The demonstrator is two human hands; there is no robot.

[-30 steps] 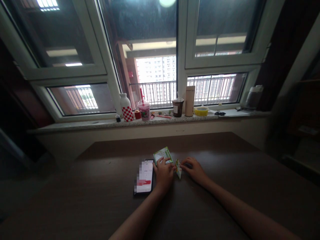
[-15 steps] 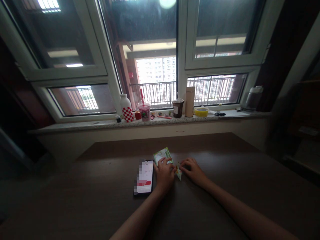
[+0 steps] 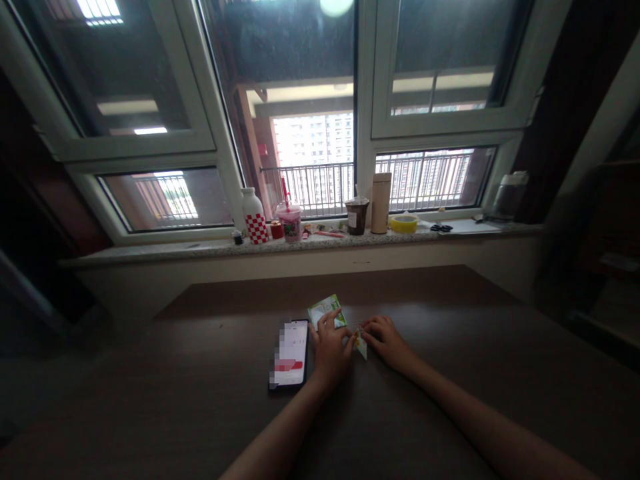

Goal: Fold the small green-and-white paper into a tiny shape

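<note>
Between my two hands is a small folded piece of patterned paper [image 3: 361, 346], its pointed end toward me. My left hand [image 3: 332, 345] pinches its left edge between thumb and a finger, the other fingers spread over the table. From the right, my right hand [image 3: 385, 337] has its fingertips closed on the paper's upper right part. A green and white printed sheet [image 3: 327, 308] lies flat just beyond my left hand, which covers its lower part. To the left of that hand lies a phone [image 3: 292, 353] with its screen lit.
The brown table [image 3: 200, 373] reaches toward a stone windowsill [image 3: 210, 251]. On the sill stand a checkered bottle [image 3: 256, 220], a pink cup [image 3: 290, 220], a dark cup [image 3: 357, 219], a tan flask [image 3: 381, 203], yellow tape [image 3: 403, 224] and black scissors [image 3: 441, 228].
The folded paper has turned slightly, its lower point shifting right and more of its face showing. The fingers of my left hand have moved a little. My right hand stays nearly in place.
</note>
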